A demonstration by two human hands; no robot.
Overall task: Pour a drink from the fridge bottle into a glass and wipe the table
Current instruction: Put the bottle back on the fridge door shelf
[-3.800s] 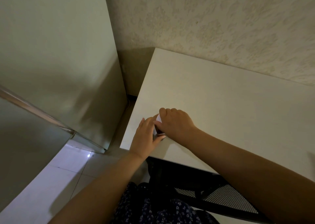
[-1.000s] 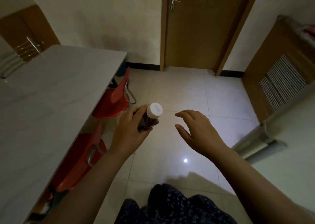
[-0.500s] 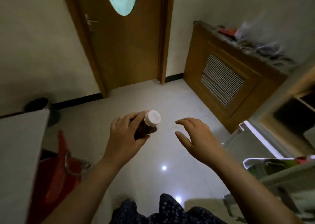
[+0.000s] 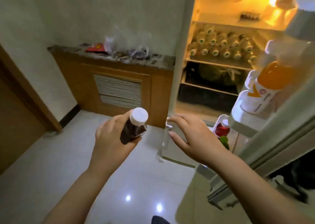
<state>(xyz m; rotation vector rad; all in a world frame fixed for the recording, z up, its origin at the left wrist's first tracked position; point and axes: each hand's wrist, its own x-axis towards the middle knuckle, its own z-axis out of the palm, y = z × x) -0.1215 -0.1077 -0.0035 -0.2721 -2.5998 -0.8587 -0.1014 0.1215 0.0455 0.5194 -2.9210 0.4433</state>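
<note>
White floor tiles (image 4: pixel 51 172) run up to a wooden radiator cover (image 4: pixel 119 87) on one side and the open fridge (image 4: pixel 213 70) on the other, its lit shelves packed with rows of small bottles (image 4: pixel 221 44). The fridge door (image 4: pixel 281 130) stands open at the right, with a large orange drink bottle (image 4: pixel 260 89) and a red-filled container (image 4: pixel 221 128) in its racks. The left hand (image 4: pixel 110 138) is clenched around a small dark bottle (image 4: pixel 133 130) with a white cap (image 4: pixel 139 116), held upright in the air in front of the fridge, cap on. The right hand (image 4: pixel 192 138) is released and empty, fingers (image 4: pixel 175 119) spread, reaching toward the edge of the fridge body.

Judging by the bottle's place in front of the shelves, the step in hand is either just taking it out or putting it back; the view alone does not settle which. Either way, it is best done with a firm grip low on the bottle so that it stays vertical, while the free hand handles the door and swings it gently, so the tall orange bottle in the rack does not tip.
</note>
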